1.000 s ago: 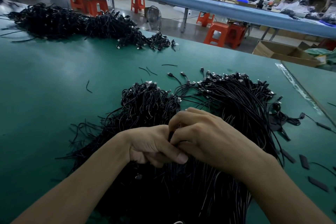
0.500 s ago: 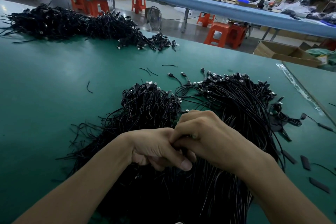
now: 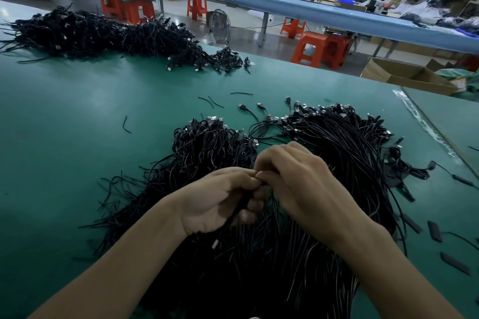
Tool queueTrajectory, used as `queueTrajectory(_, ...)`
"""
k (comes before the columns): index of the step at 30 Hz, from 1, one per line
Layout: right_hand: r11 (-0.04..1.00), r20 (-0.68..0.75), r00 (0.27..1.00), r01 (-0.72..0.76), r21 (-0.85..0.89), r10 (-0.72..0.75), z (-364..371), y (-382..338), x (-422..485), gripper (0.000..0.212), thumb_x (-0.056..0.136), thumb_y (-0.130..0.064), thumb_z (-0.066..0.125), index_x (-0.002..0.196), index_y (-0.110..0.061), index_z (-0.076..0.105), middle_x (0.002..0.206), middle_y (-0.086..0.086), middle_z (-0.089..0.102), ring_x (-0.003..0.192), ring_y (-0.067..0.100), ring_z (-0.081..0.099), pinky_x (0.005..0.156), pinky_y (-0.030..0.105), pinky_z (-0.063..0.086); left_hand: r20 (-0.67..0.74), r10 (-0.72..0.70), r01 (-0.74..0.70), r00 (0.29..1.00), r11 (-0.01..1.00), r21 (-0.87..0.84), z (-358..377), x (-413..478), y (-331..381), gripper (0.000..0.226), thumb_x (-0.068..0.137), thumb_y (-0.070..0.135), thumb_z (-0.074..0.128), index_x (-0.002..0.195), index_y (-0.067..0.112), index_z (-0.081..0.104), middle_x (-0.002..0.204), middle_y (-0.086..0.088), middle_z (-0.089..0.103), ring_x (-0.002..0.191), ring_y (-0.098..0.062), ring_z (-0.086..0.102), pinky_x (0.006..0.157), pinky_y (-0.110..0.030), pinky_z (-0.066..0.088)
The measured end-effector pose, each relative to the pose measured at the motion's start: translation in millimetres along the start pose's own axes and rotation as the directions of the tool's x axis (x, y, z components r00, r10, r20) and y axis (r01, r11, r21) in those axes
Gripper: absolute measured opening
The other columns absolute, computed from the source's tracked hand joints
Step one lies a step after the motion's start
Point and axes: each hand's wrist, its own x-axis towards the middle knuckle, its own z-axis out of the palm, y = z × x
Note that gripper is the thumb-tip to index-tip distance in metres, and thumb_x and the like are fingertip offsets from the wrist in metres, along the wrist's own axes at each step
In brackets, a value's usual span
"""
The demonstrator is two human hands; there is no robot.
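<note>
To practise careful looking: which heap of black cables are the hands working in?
The near heap, whose cables the left hand and right hand hold; the far heap lies untouched at far left.

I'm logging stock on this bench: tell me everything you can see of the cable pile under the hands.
The cable pile is a big heap of thin black cords, rubbery-looking, with plug ends, some metal-tipped, fanned along its far edge. It lies loose on the green table, spreading toward the camera. The left hand grips a few strands; the right hand pinches them beside it.
</note>
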Motion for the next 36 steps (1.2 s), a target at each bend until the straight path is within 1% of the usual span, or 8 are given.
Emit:
queueTrajectory(6,0.924,-0.293,0.905,-0.211,0.32,0.308,16.1,-3.6,-3.5,0.023,0.088,-0.009,0.07,0.087,-0.028,0.058,0.077,-0.019,0.059,0.075,-0.001,0.055,0.066,0.007,0.038,-0.159,0.233,-0.198,0.96,0.958,0.207,4.0,8.9,-0.2,0.031,0.082,0.012,0.068,0.11,0.001,0.063,0.097,-0.011,0.064,0.089,-0.019,0.062,0.084,-0.034,0.057)
queueTrajectory(10,0.806,-0.31,0.841,-0.222,0.549,0.443,24.8,-8.6,-4.4,0.03,0.088,-0.005,0.071,0.084,-0.032,0.058,0.079,-0.016,0.063,0.073,0.006,0.06,0.063,0.017,0.047,-0.304,0.552,-0.094,0.776,0.578,0.81,2.8,13.9,4.6,0.043,0.066,0.053,0.073,0.098,0.024,0.072,0.069,0.011,0.048,0.061,-0.004,0.043,0.059,-0.022,0.041)
queueTrajectory(15,0.552,-0.209,0.796,-0.18,0.814,0.568,28.5,-8.6,-3.7,0.021,0.088,0.002,0.068,0.087,-0.019,0.061,0.073,-0.007,0.066,0.068,0.006,0.062,0.064,0.018,0.051,-0.226,0.62,-0.267,0.752,0.599,0.755,2.5,12.4,0.0,0.012,0.084,0.035,0.076,0.096,0.035,0.072,0.061,0.001,0.061,0.053,-0.008,0.053,0.052,-0.018,0.044)
queueTrajectory(18,0.335,-0.025,0.795,-0.226,0.914,0.606,31.6,-7.0,-8.7,0.011,0.087,-0.003,0.067,0.087,-0.013,0.062,0.071,-0.006,0.066,0.067,0.003,0.061,0.064,0.014,0.049,-0.16,0.679,-0.388,0.717,0.579,0.717,6.8,10.3,1.3,0.031,0.092,-0.004,0.062,0.105,0.022,0.071,0.087,-0.001,0.076,0.08,-0.007,0.07,0.073,-0.018,0.053)
queueTrajectory(23,0.043,0.18,0.772,-0.259,0.965,0.61,34.6,-0.8,-13.0,0.011,0.077,-0.017,0.072,0.079,-0.02,0.061,0.066,-0.003,0.058,0.058,0.006,0.049,0.055,0.017,0.043,-0.058,0.717,-0.575,0.695,0.602,0.554,15.5,2.2,4.8,0.04,0.095,0.007,0.038,0.122,0.021,0.063,0.111,-0.011,0.074,0.111,-0.024,0.068,0.09,-0.032,0.055)
queueTrajectory(26,0.05,0.221,0.762,-0.315,0.948,0.609,38.0,1.5,-12.5,0.015,0.087,-0.002,0.067,0.089,-0.011,0.055,0.068,-0.002,0.059,0.06,0.008,0.046,0.054,0.02,0.041,0.007,0.746,-0.613,0.666,0.542,0.575,21.2,-0.7,1.6,0.034,0.103,0.019,0.043,0.134,0.031,0.049,0.101,-0.023,0.072,0.103,-0.039,0.068,0.097,-0.049,0.052)
queueTrajectory(33,0.058,0.174,0.662,-0.314,0.948,0.729,29.4,5.3,-7.0,0.026,0.082,-0.008,0.072,0.077,-0.016,0.048,0.067,0.003,0.054,0.062,0.013,0.048,0.061,0.027,0.042,0.088,0.831,-0.32,0.549,0.112,0.941,21.4,1.1,-3.2,0.024,0.077,0.04,0.077,0.096,0.039,0.063,0.102,0.025,0.058,0.098,-0.008,0.056,0.08,-0.014,0.038)
queueTrajectory(36,0.131,0.091,0.664,-0.277,0.952,0.742,25.7,4.5,-5.5,0.026,0.088,-0.002,0.068,0.076,-0.016,0.049,0.059,-0.004,0.053,0.056,0.009,0.047,0.057,0.023,0.045,-0.037,0.837,-0.227,0.546,0.19,0.955,15.5,1.3,-6.5,0.038,0.072,0.038,0.086,0.091,0.036,0.054,0.079,0.019,0.053,0.067,-0.003,0.05,0.063,-0.011,0.039)
